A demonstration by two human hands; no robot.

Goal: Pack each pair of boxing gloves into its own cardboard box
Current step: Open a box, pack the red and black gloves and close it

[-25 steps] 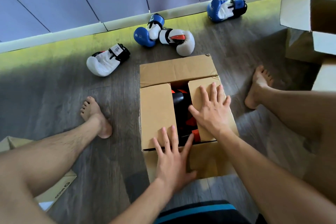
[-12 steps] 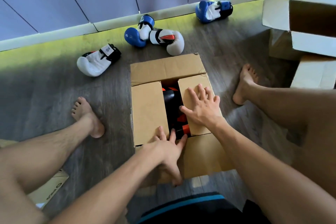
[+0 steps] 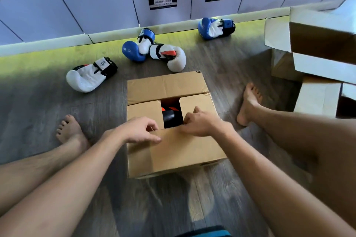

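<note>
Now you have both hands on the near flap (image 3: 183, 148) of the cardboard box (image 3: 167, 86), which sits on the floor between your legs. Your left hand (image 3: 139, 131) and right hand (image 3: 200, 124) each curl their fingers over the flap's free edge, close together, either side of its middle. That edge runs left to right across you. The gap showing the black and orange gloves (image 3: 170, 116) lies just beyond your hands. Closing it likely means pushing forward and down, with both hands equally near.
</note>
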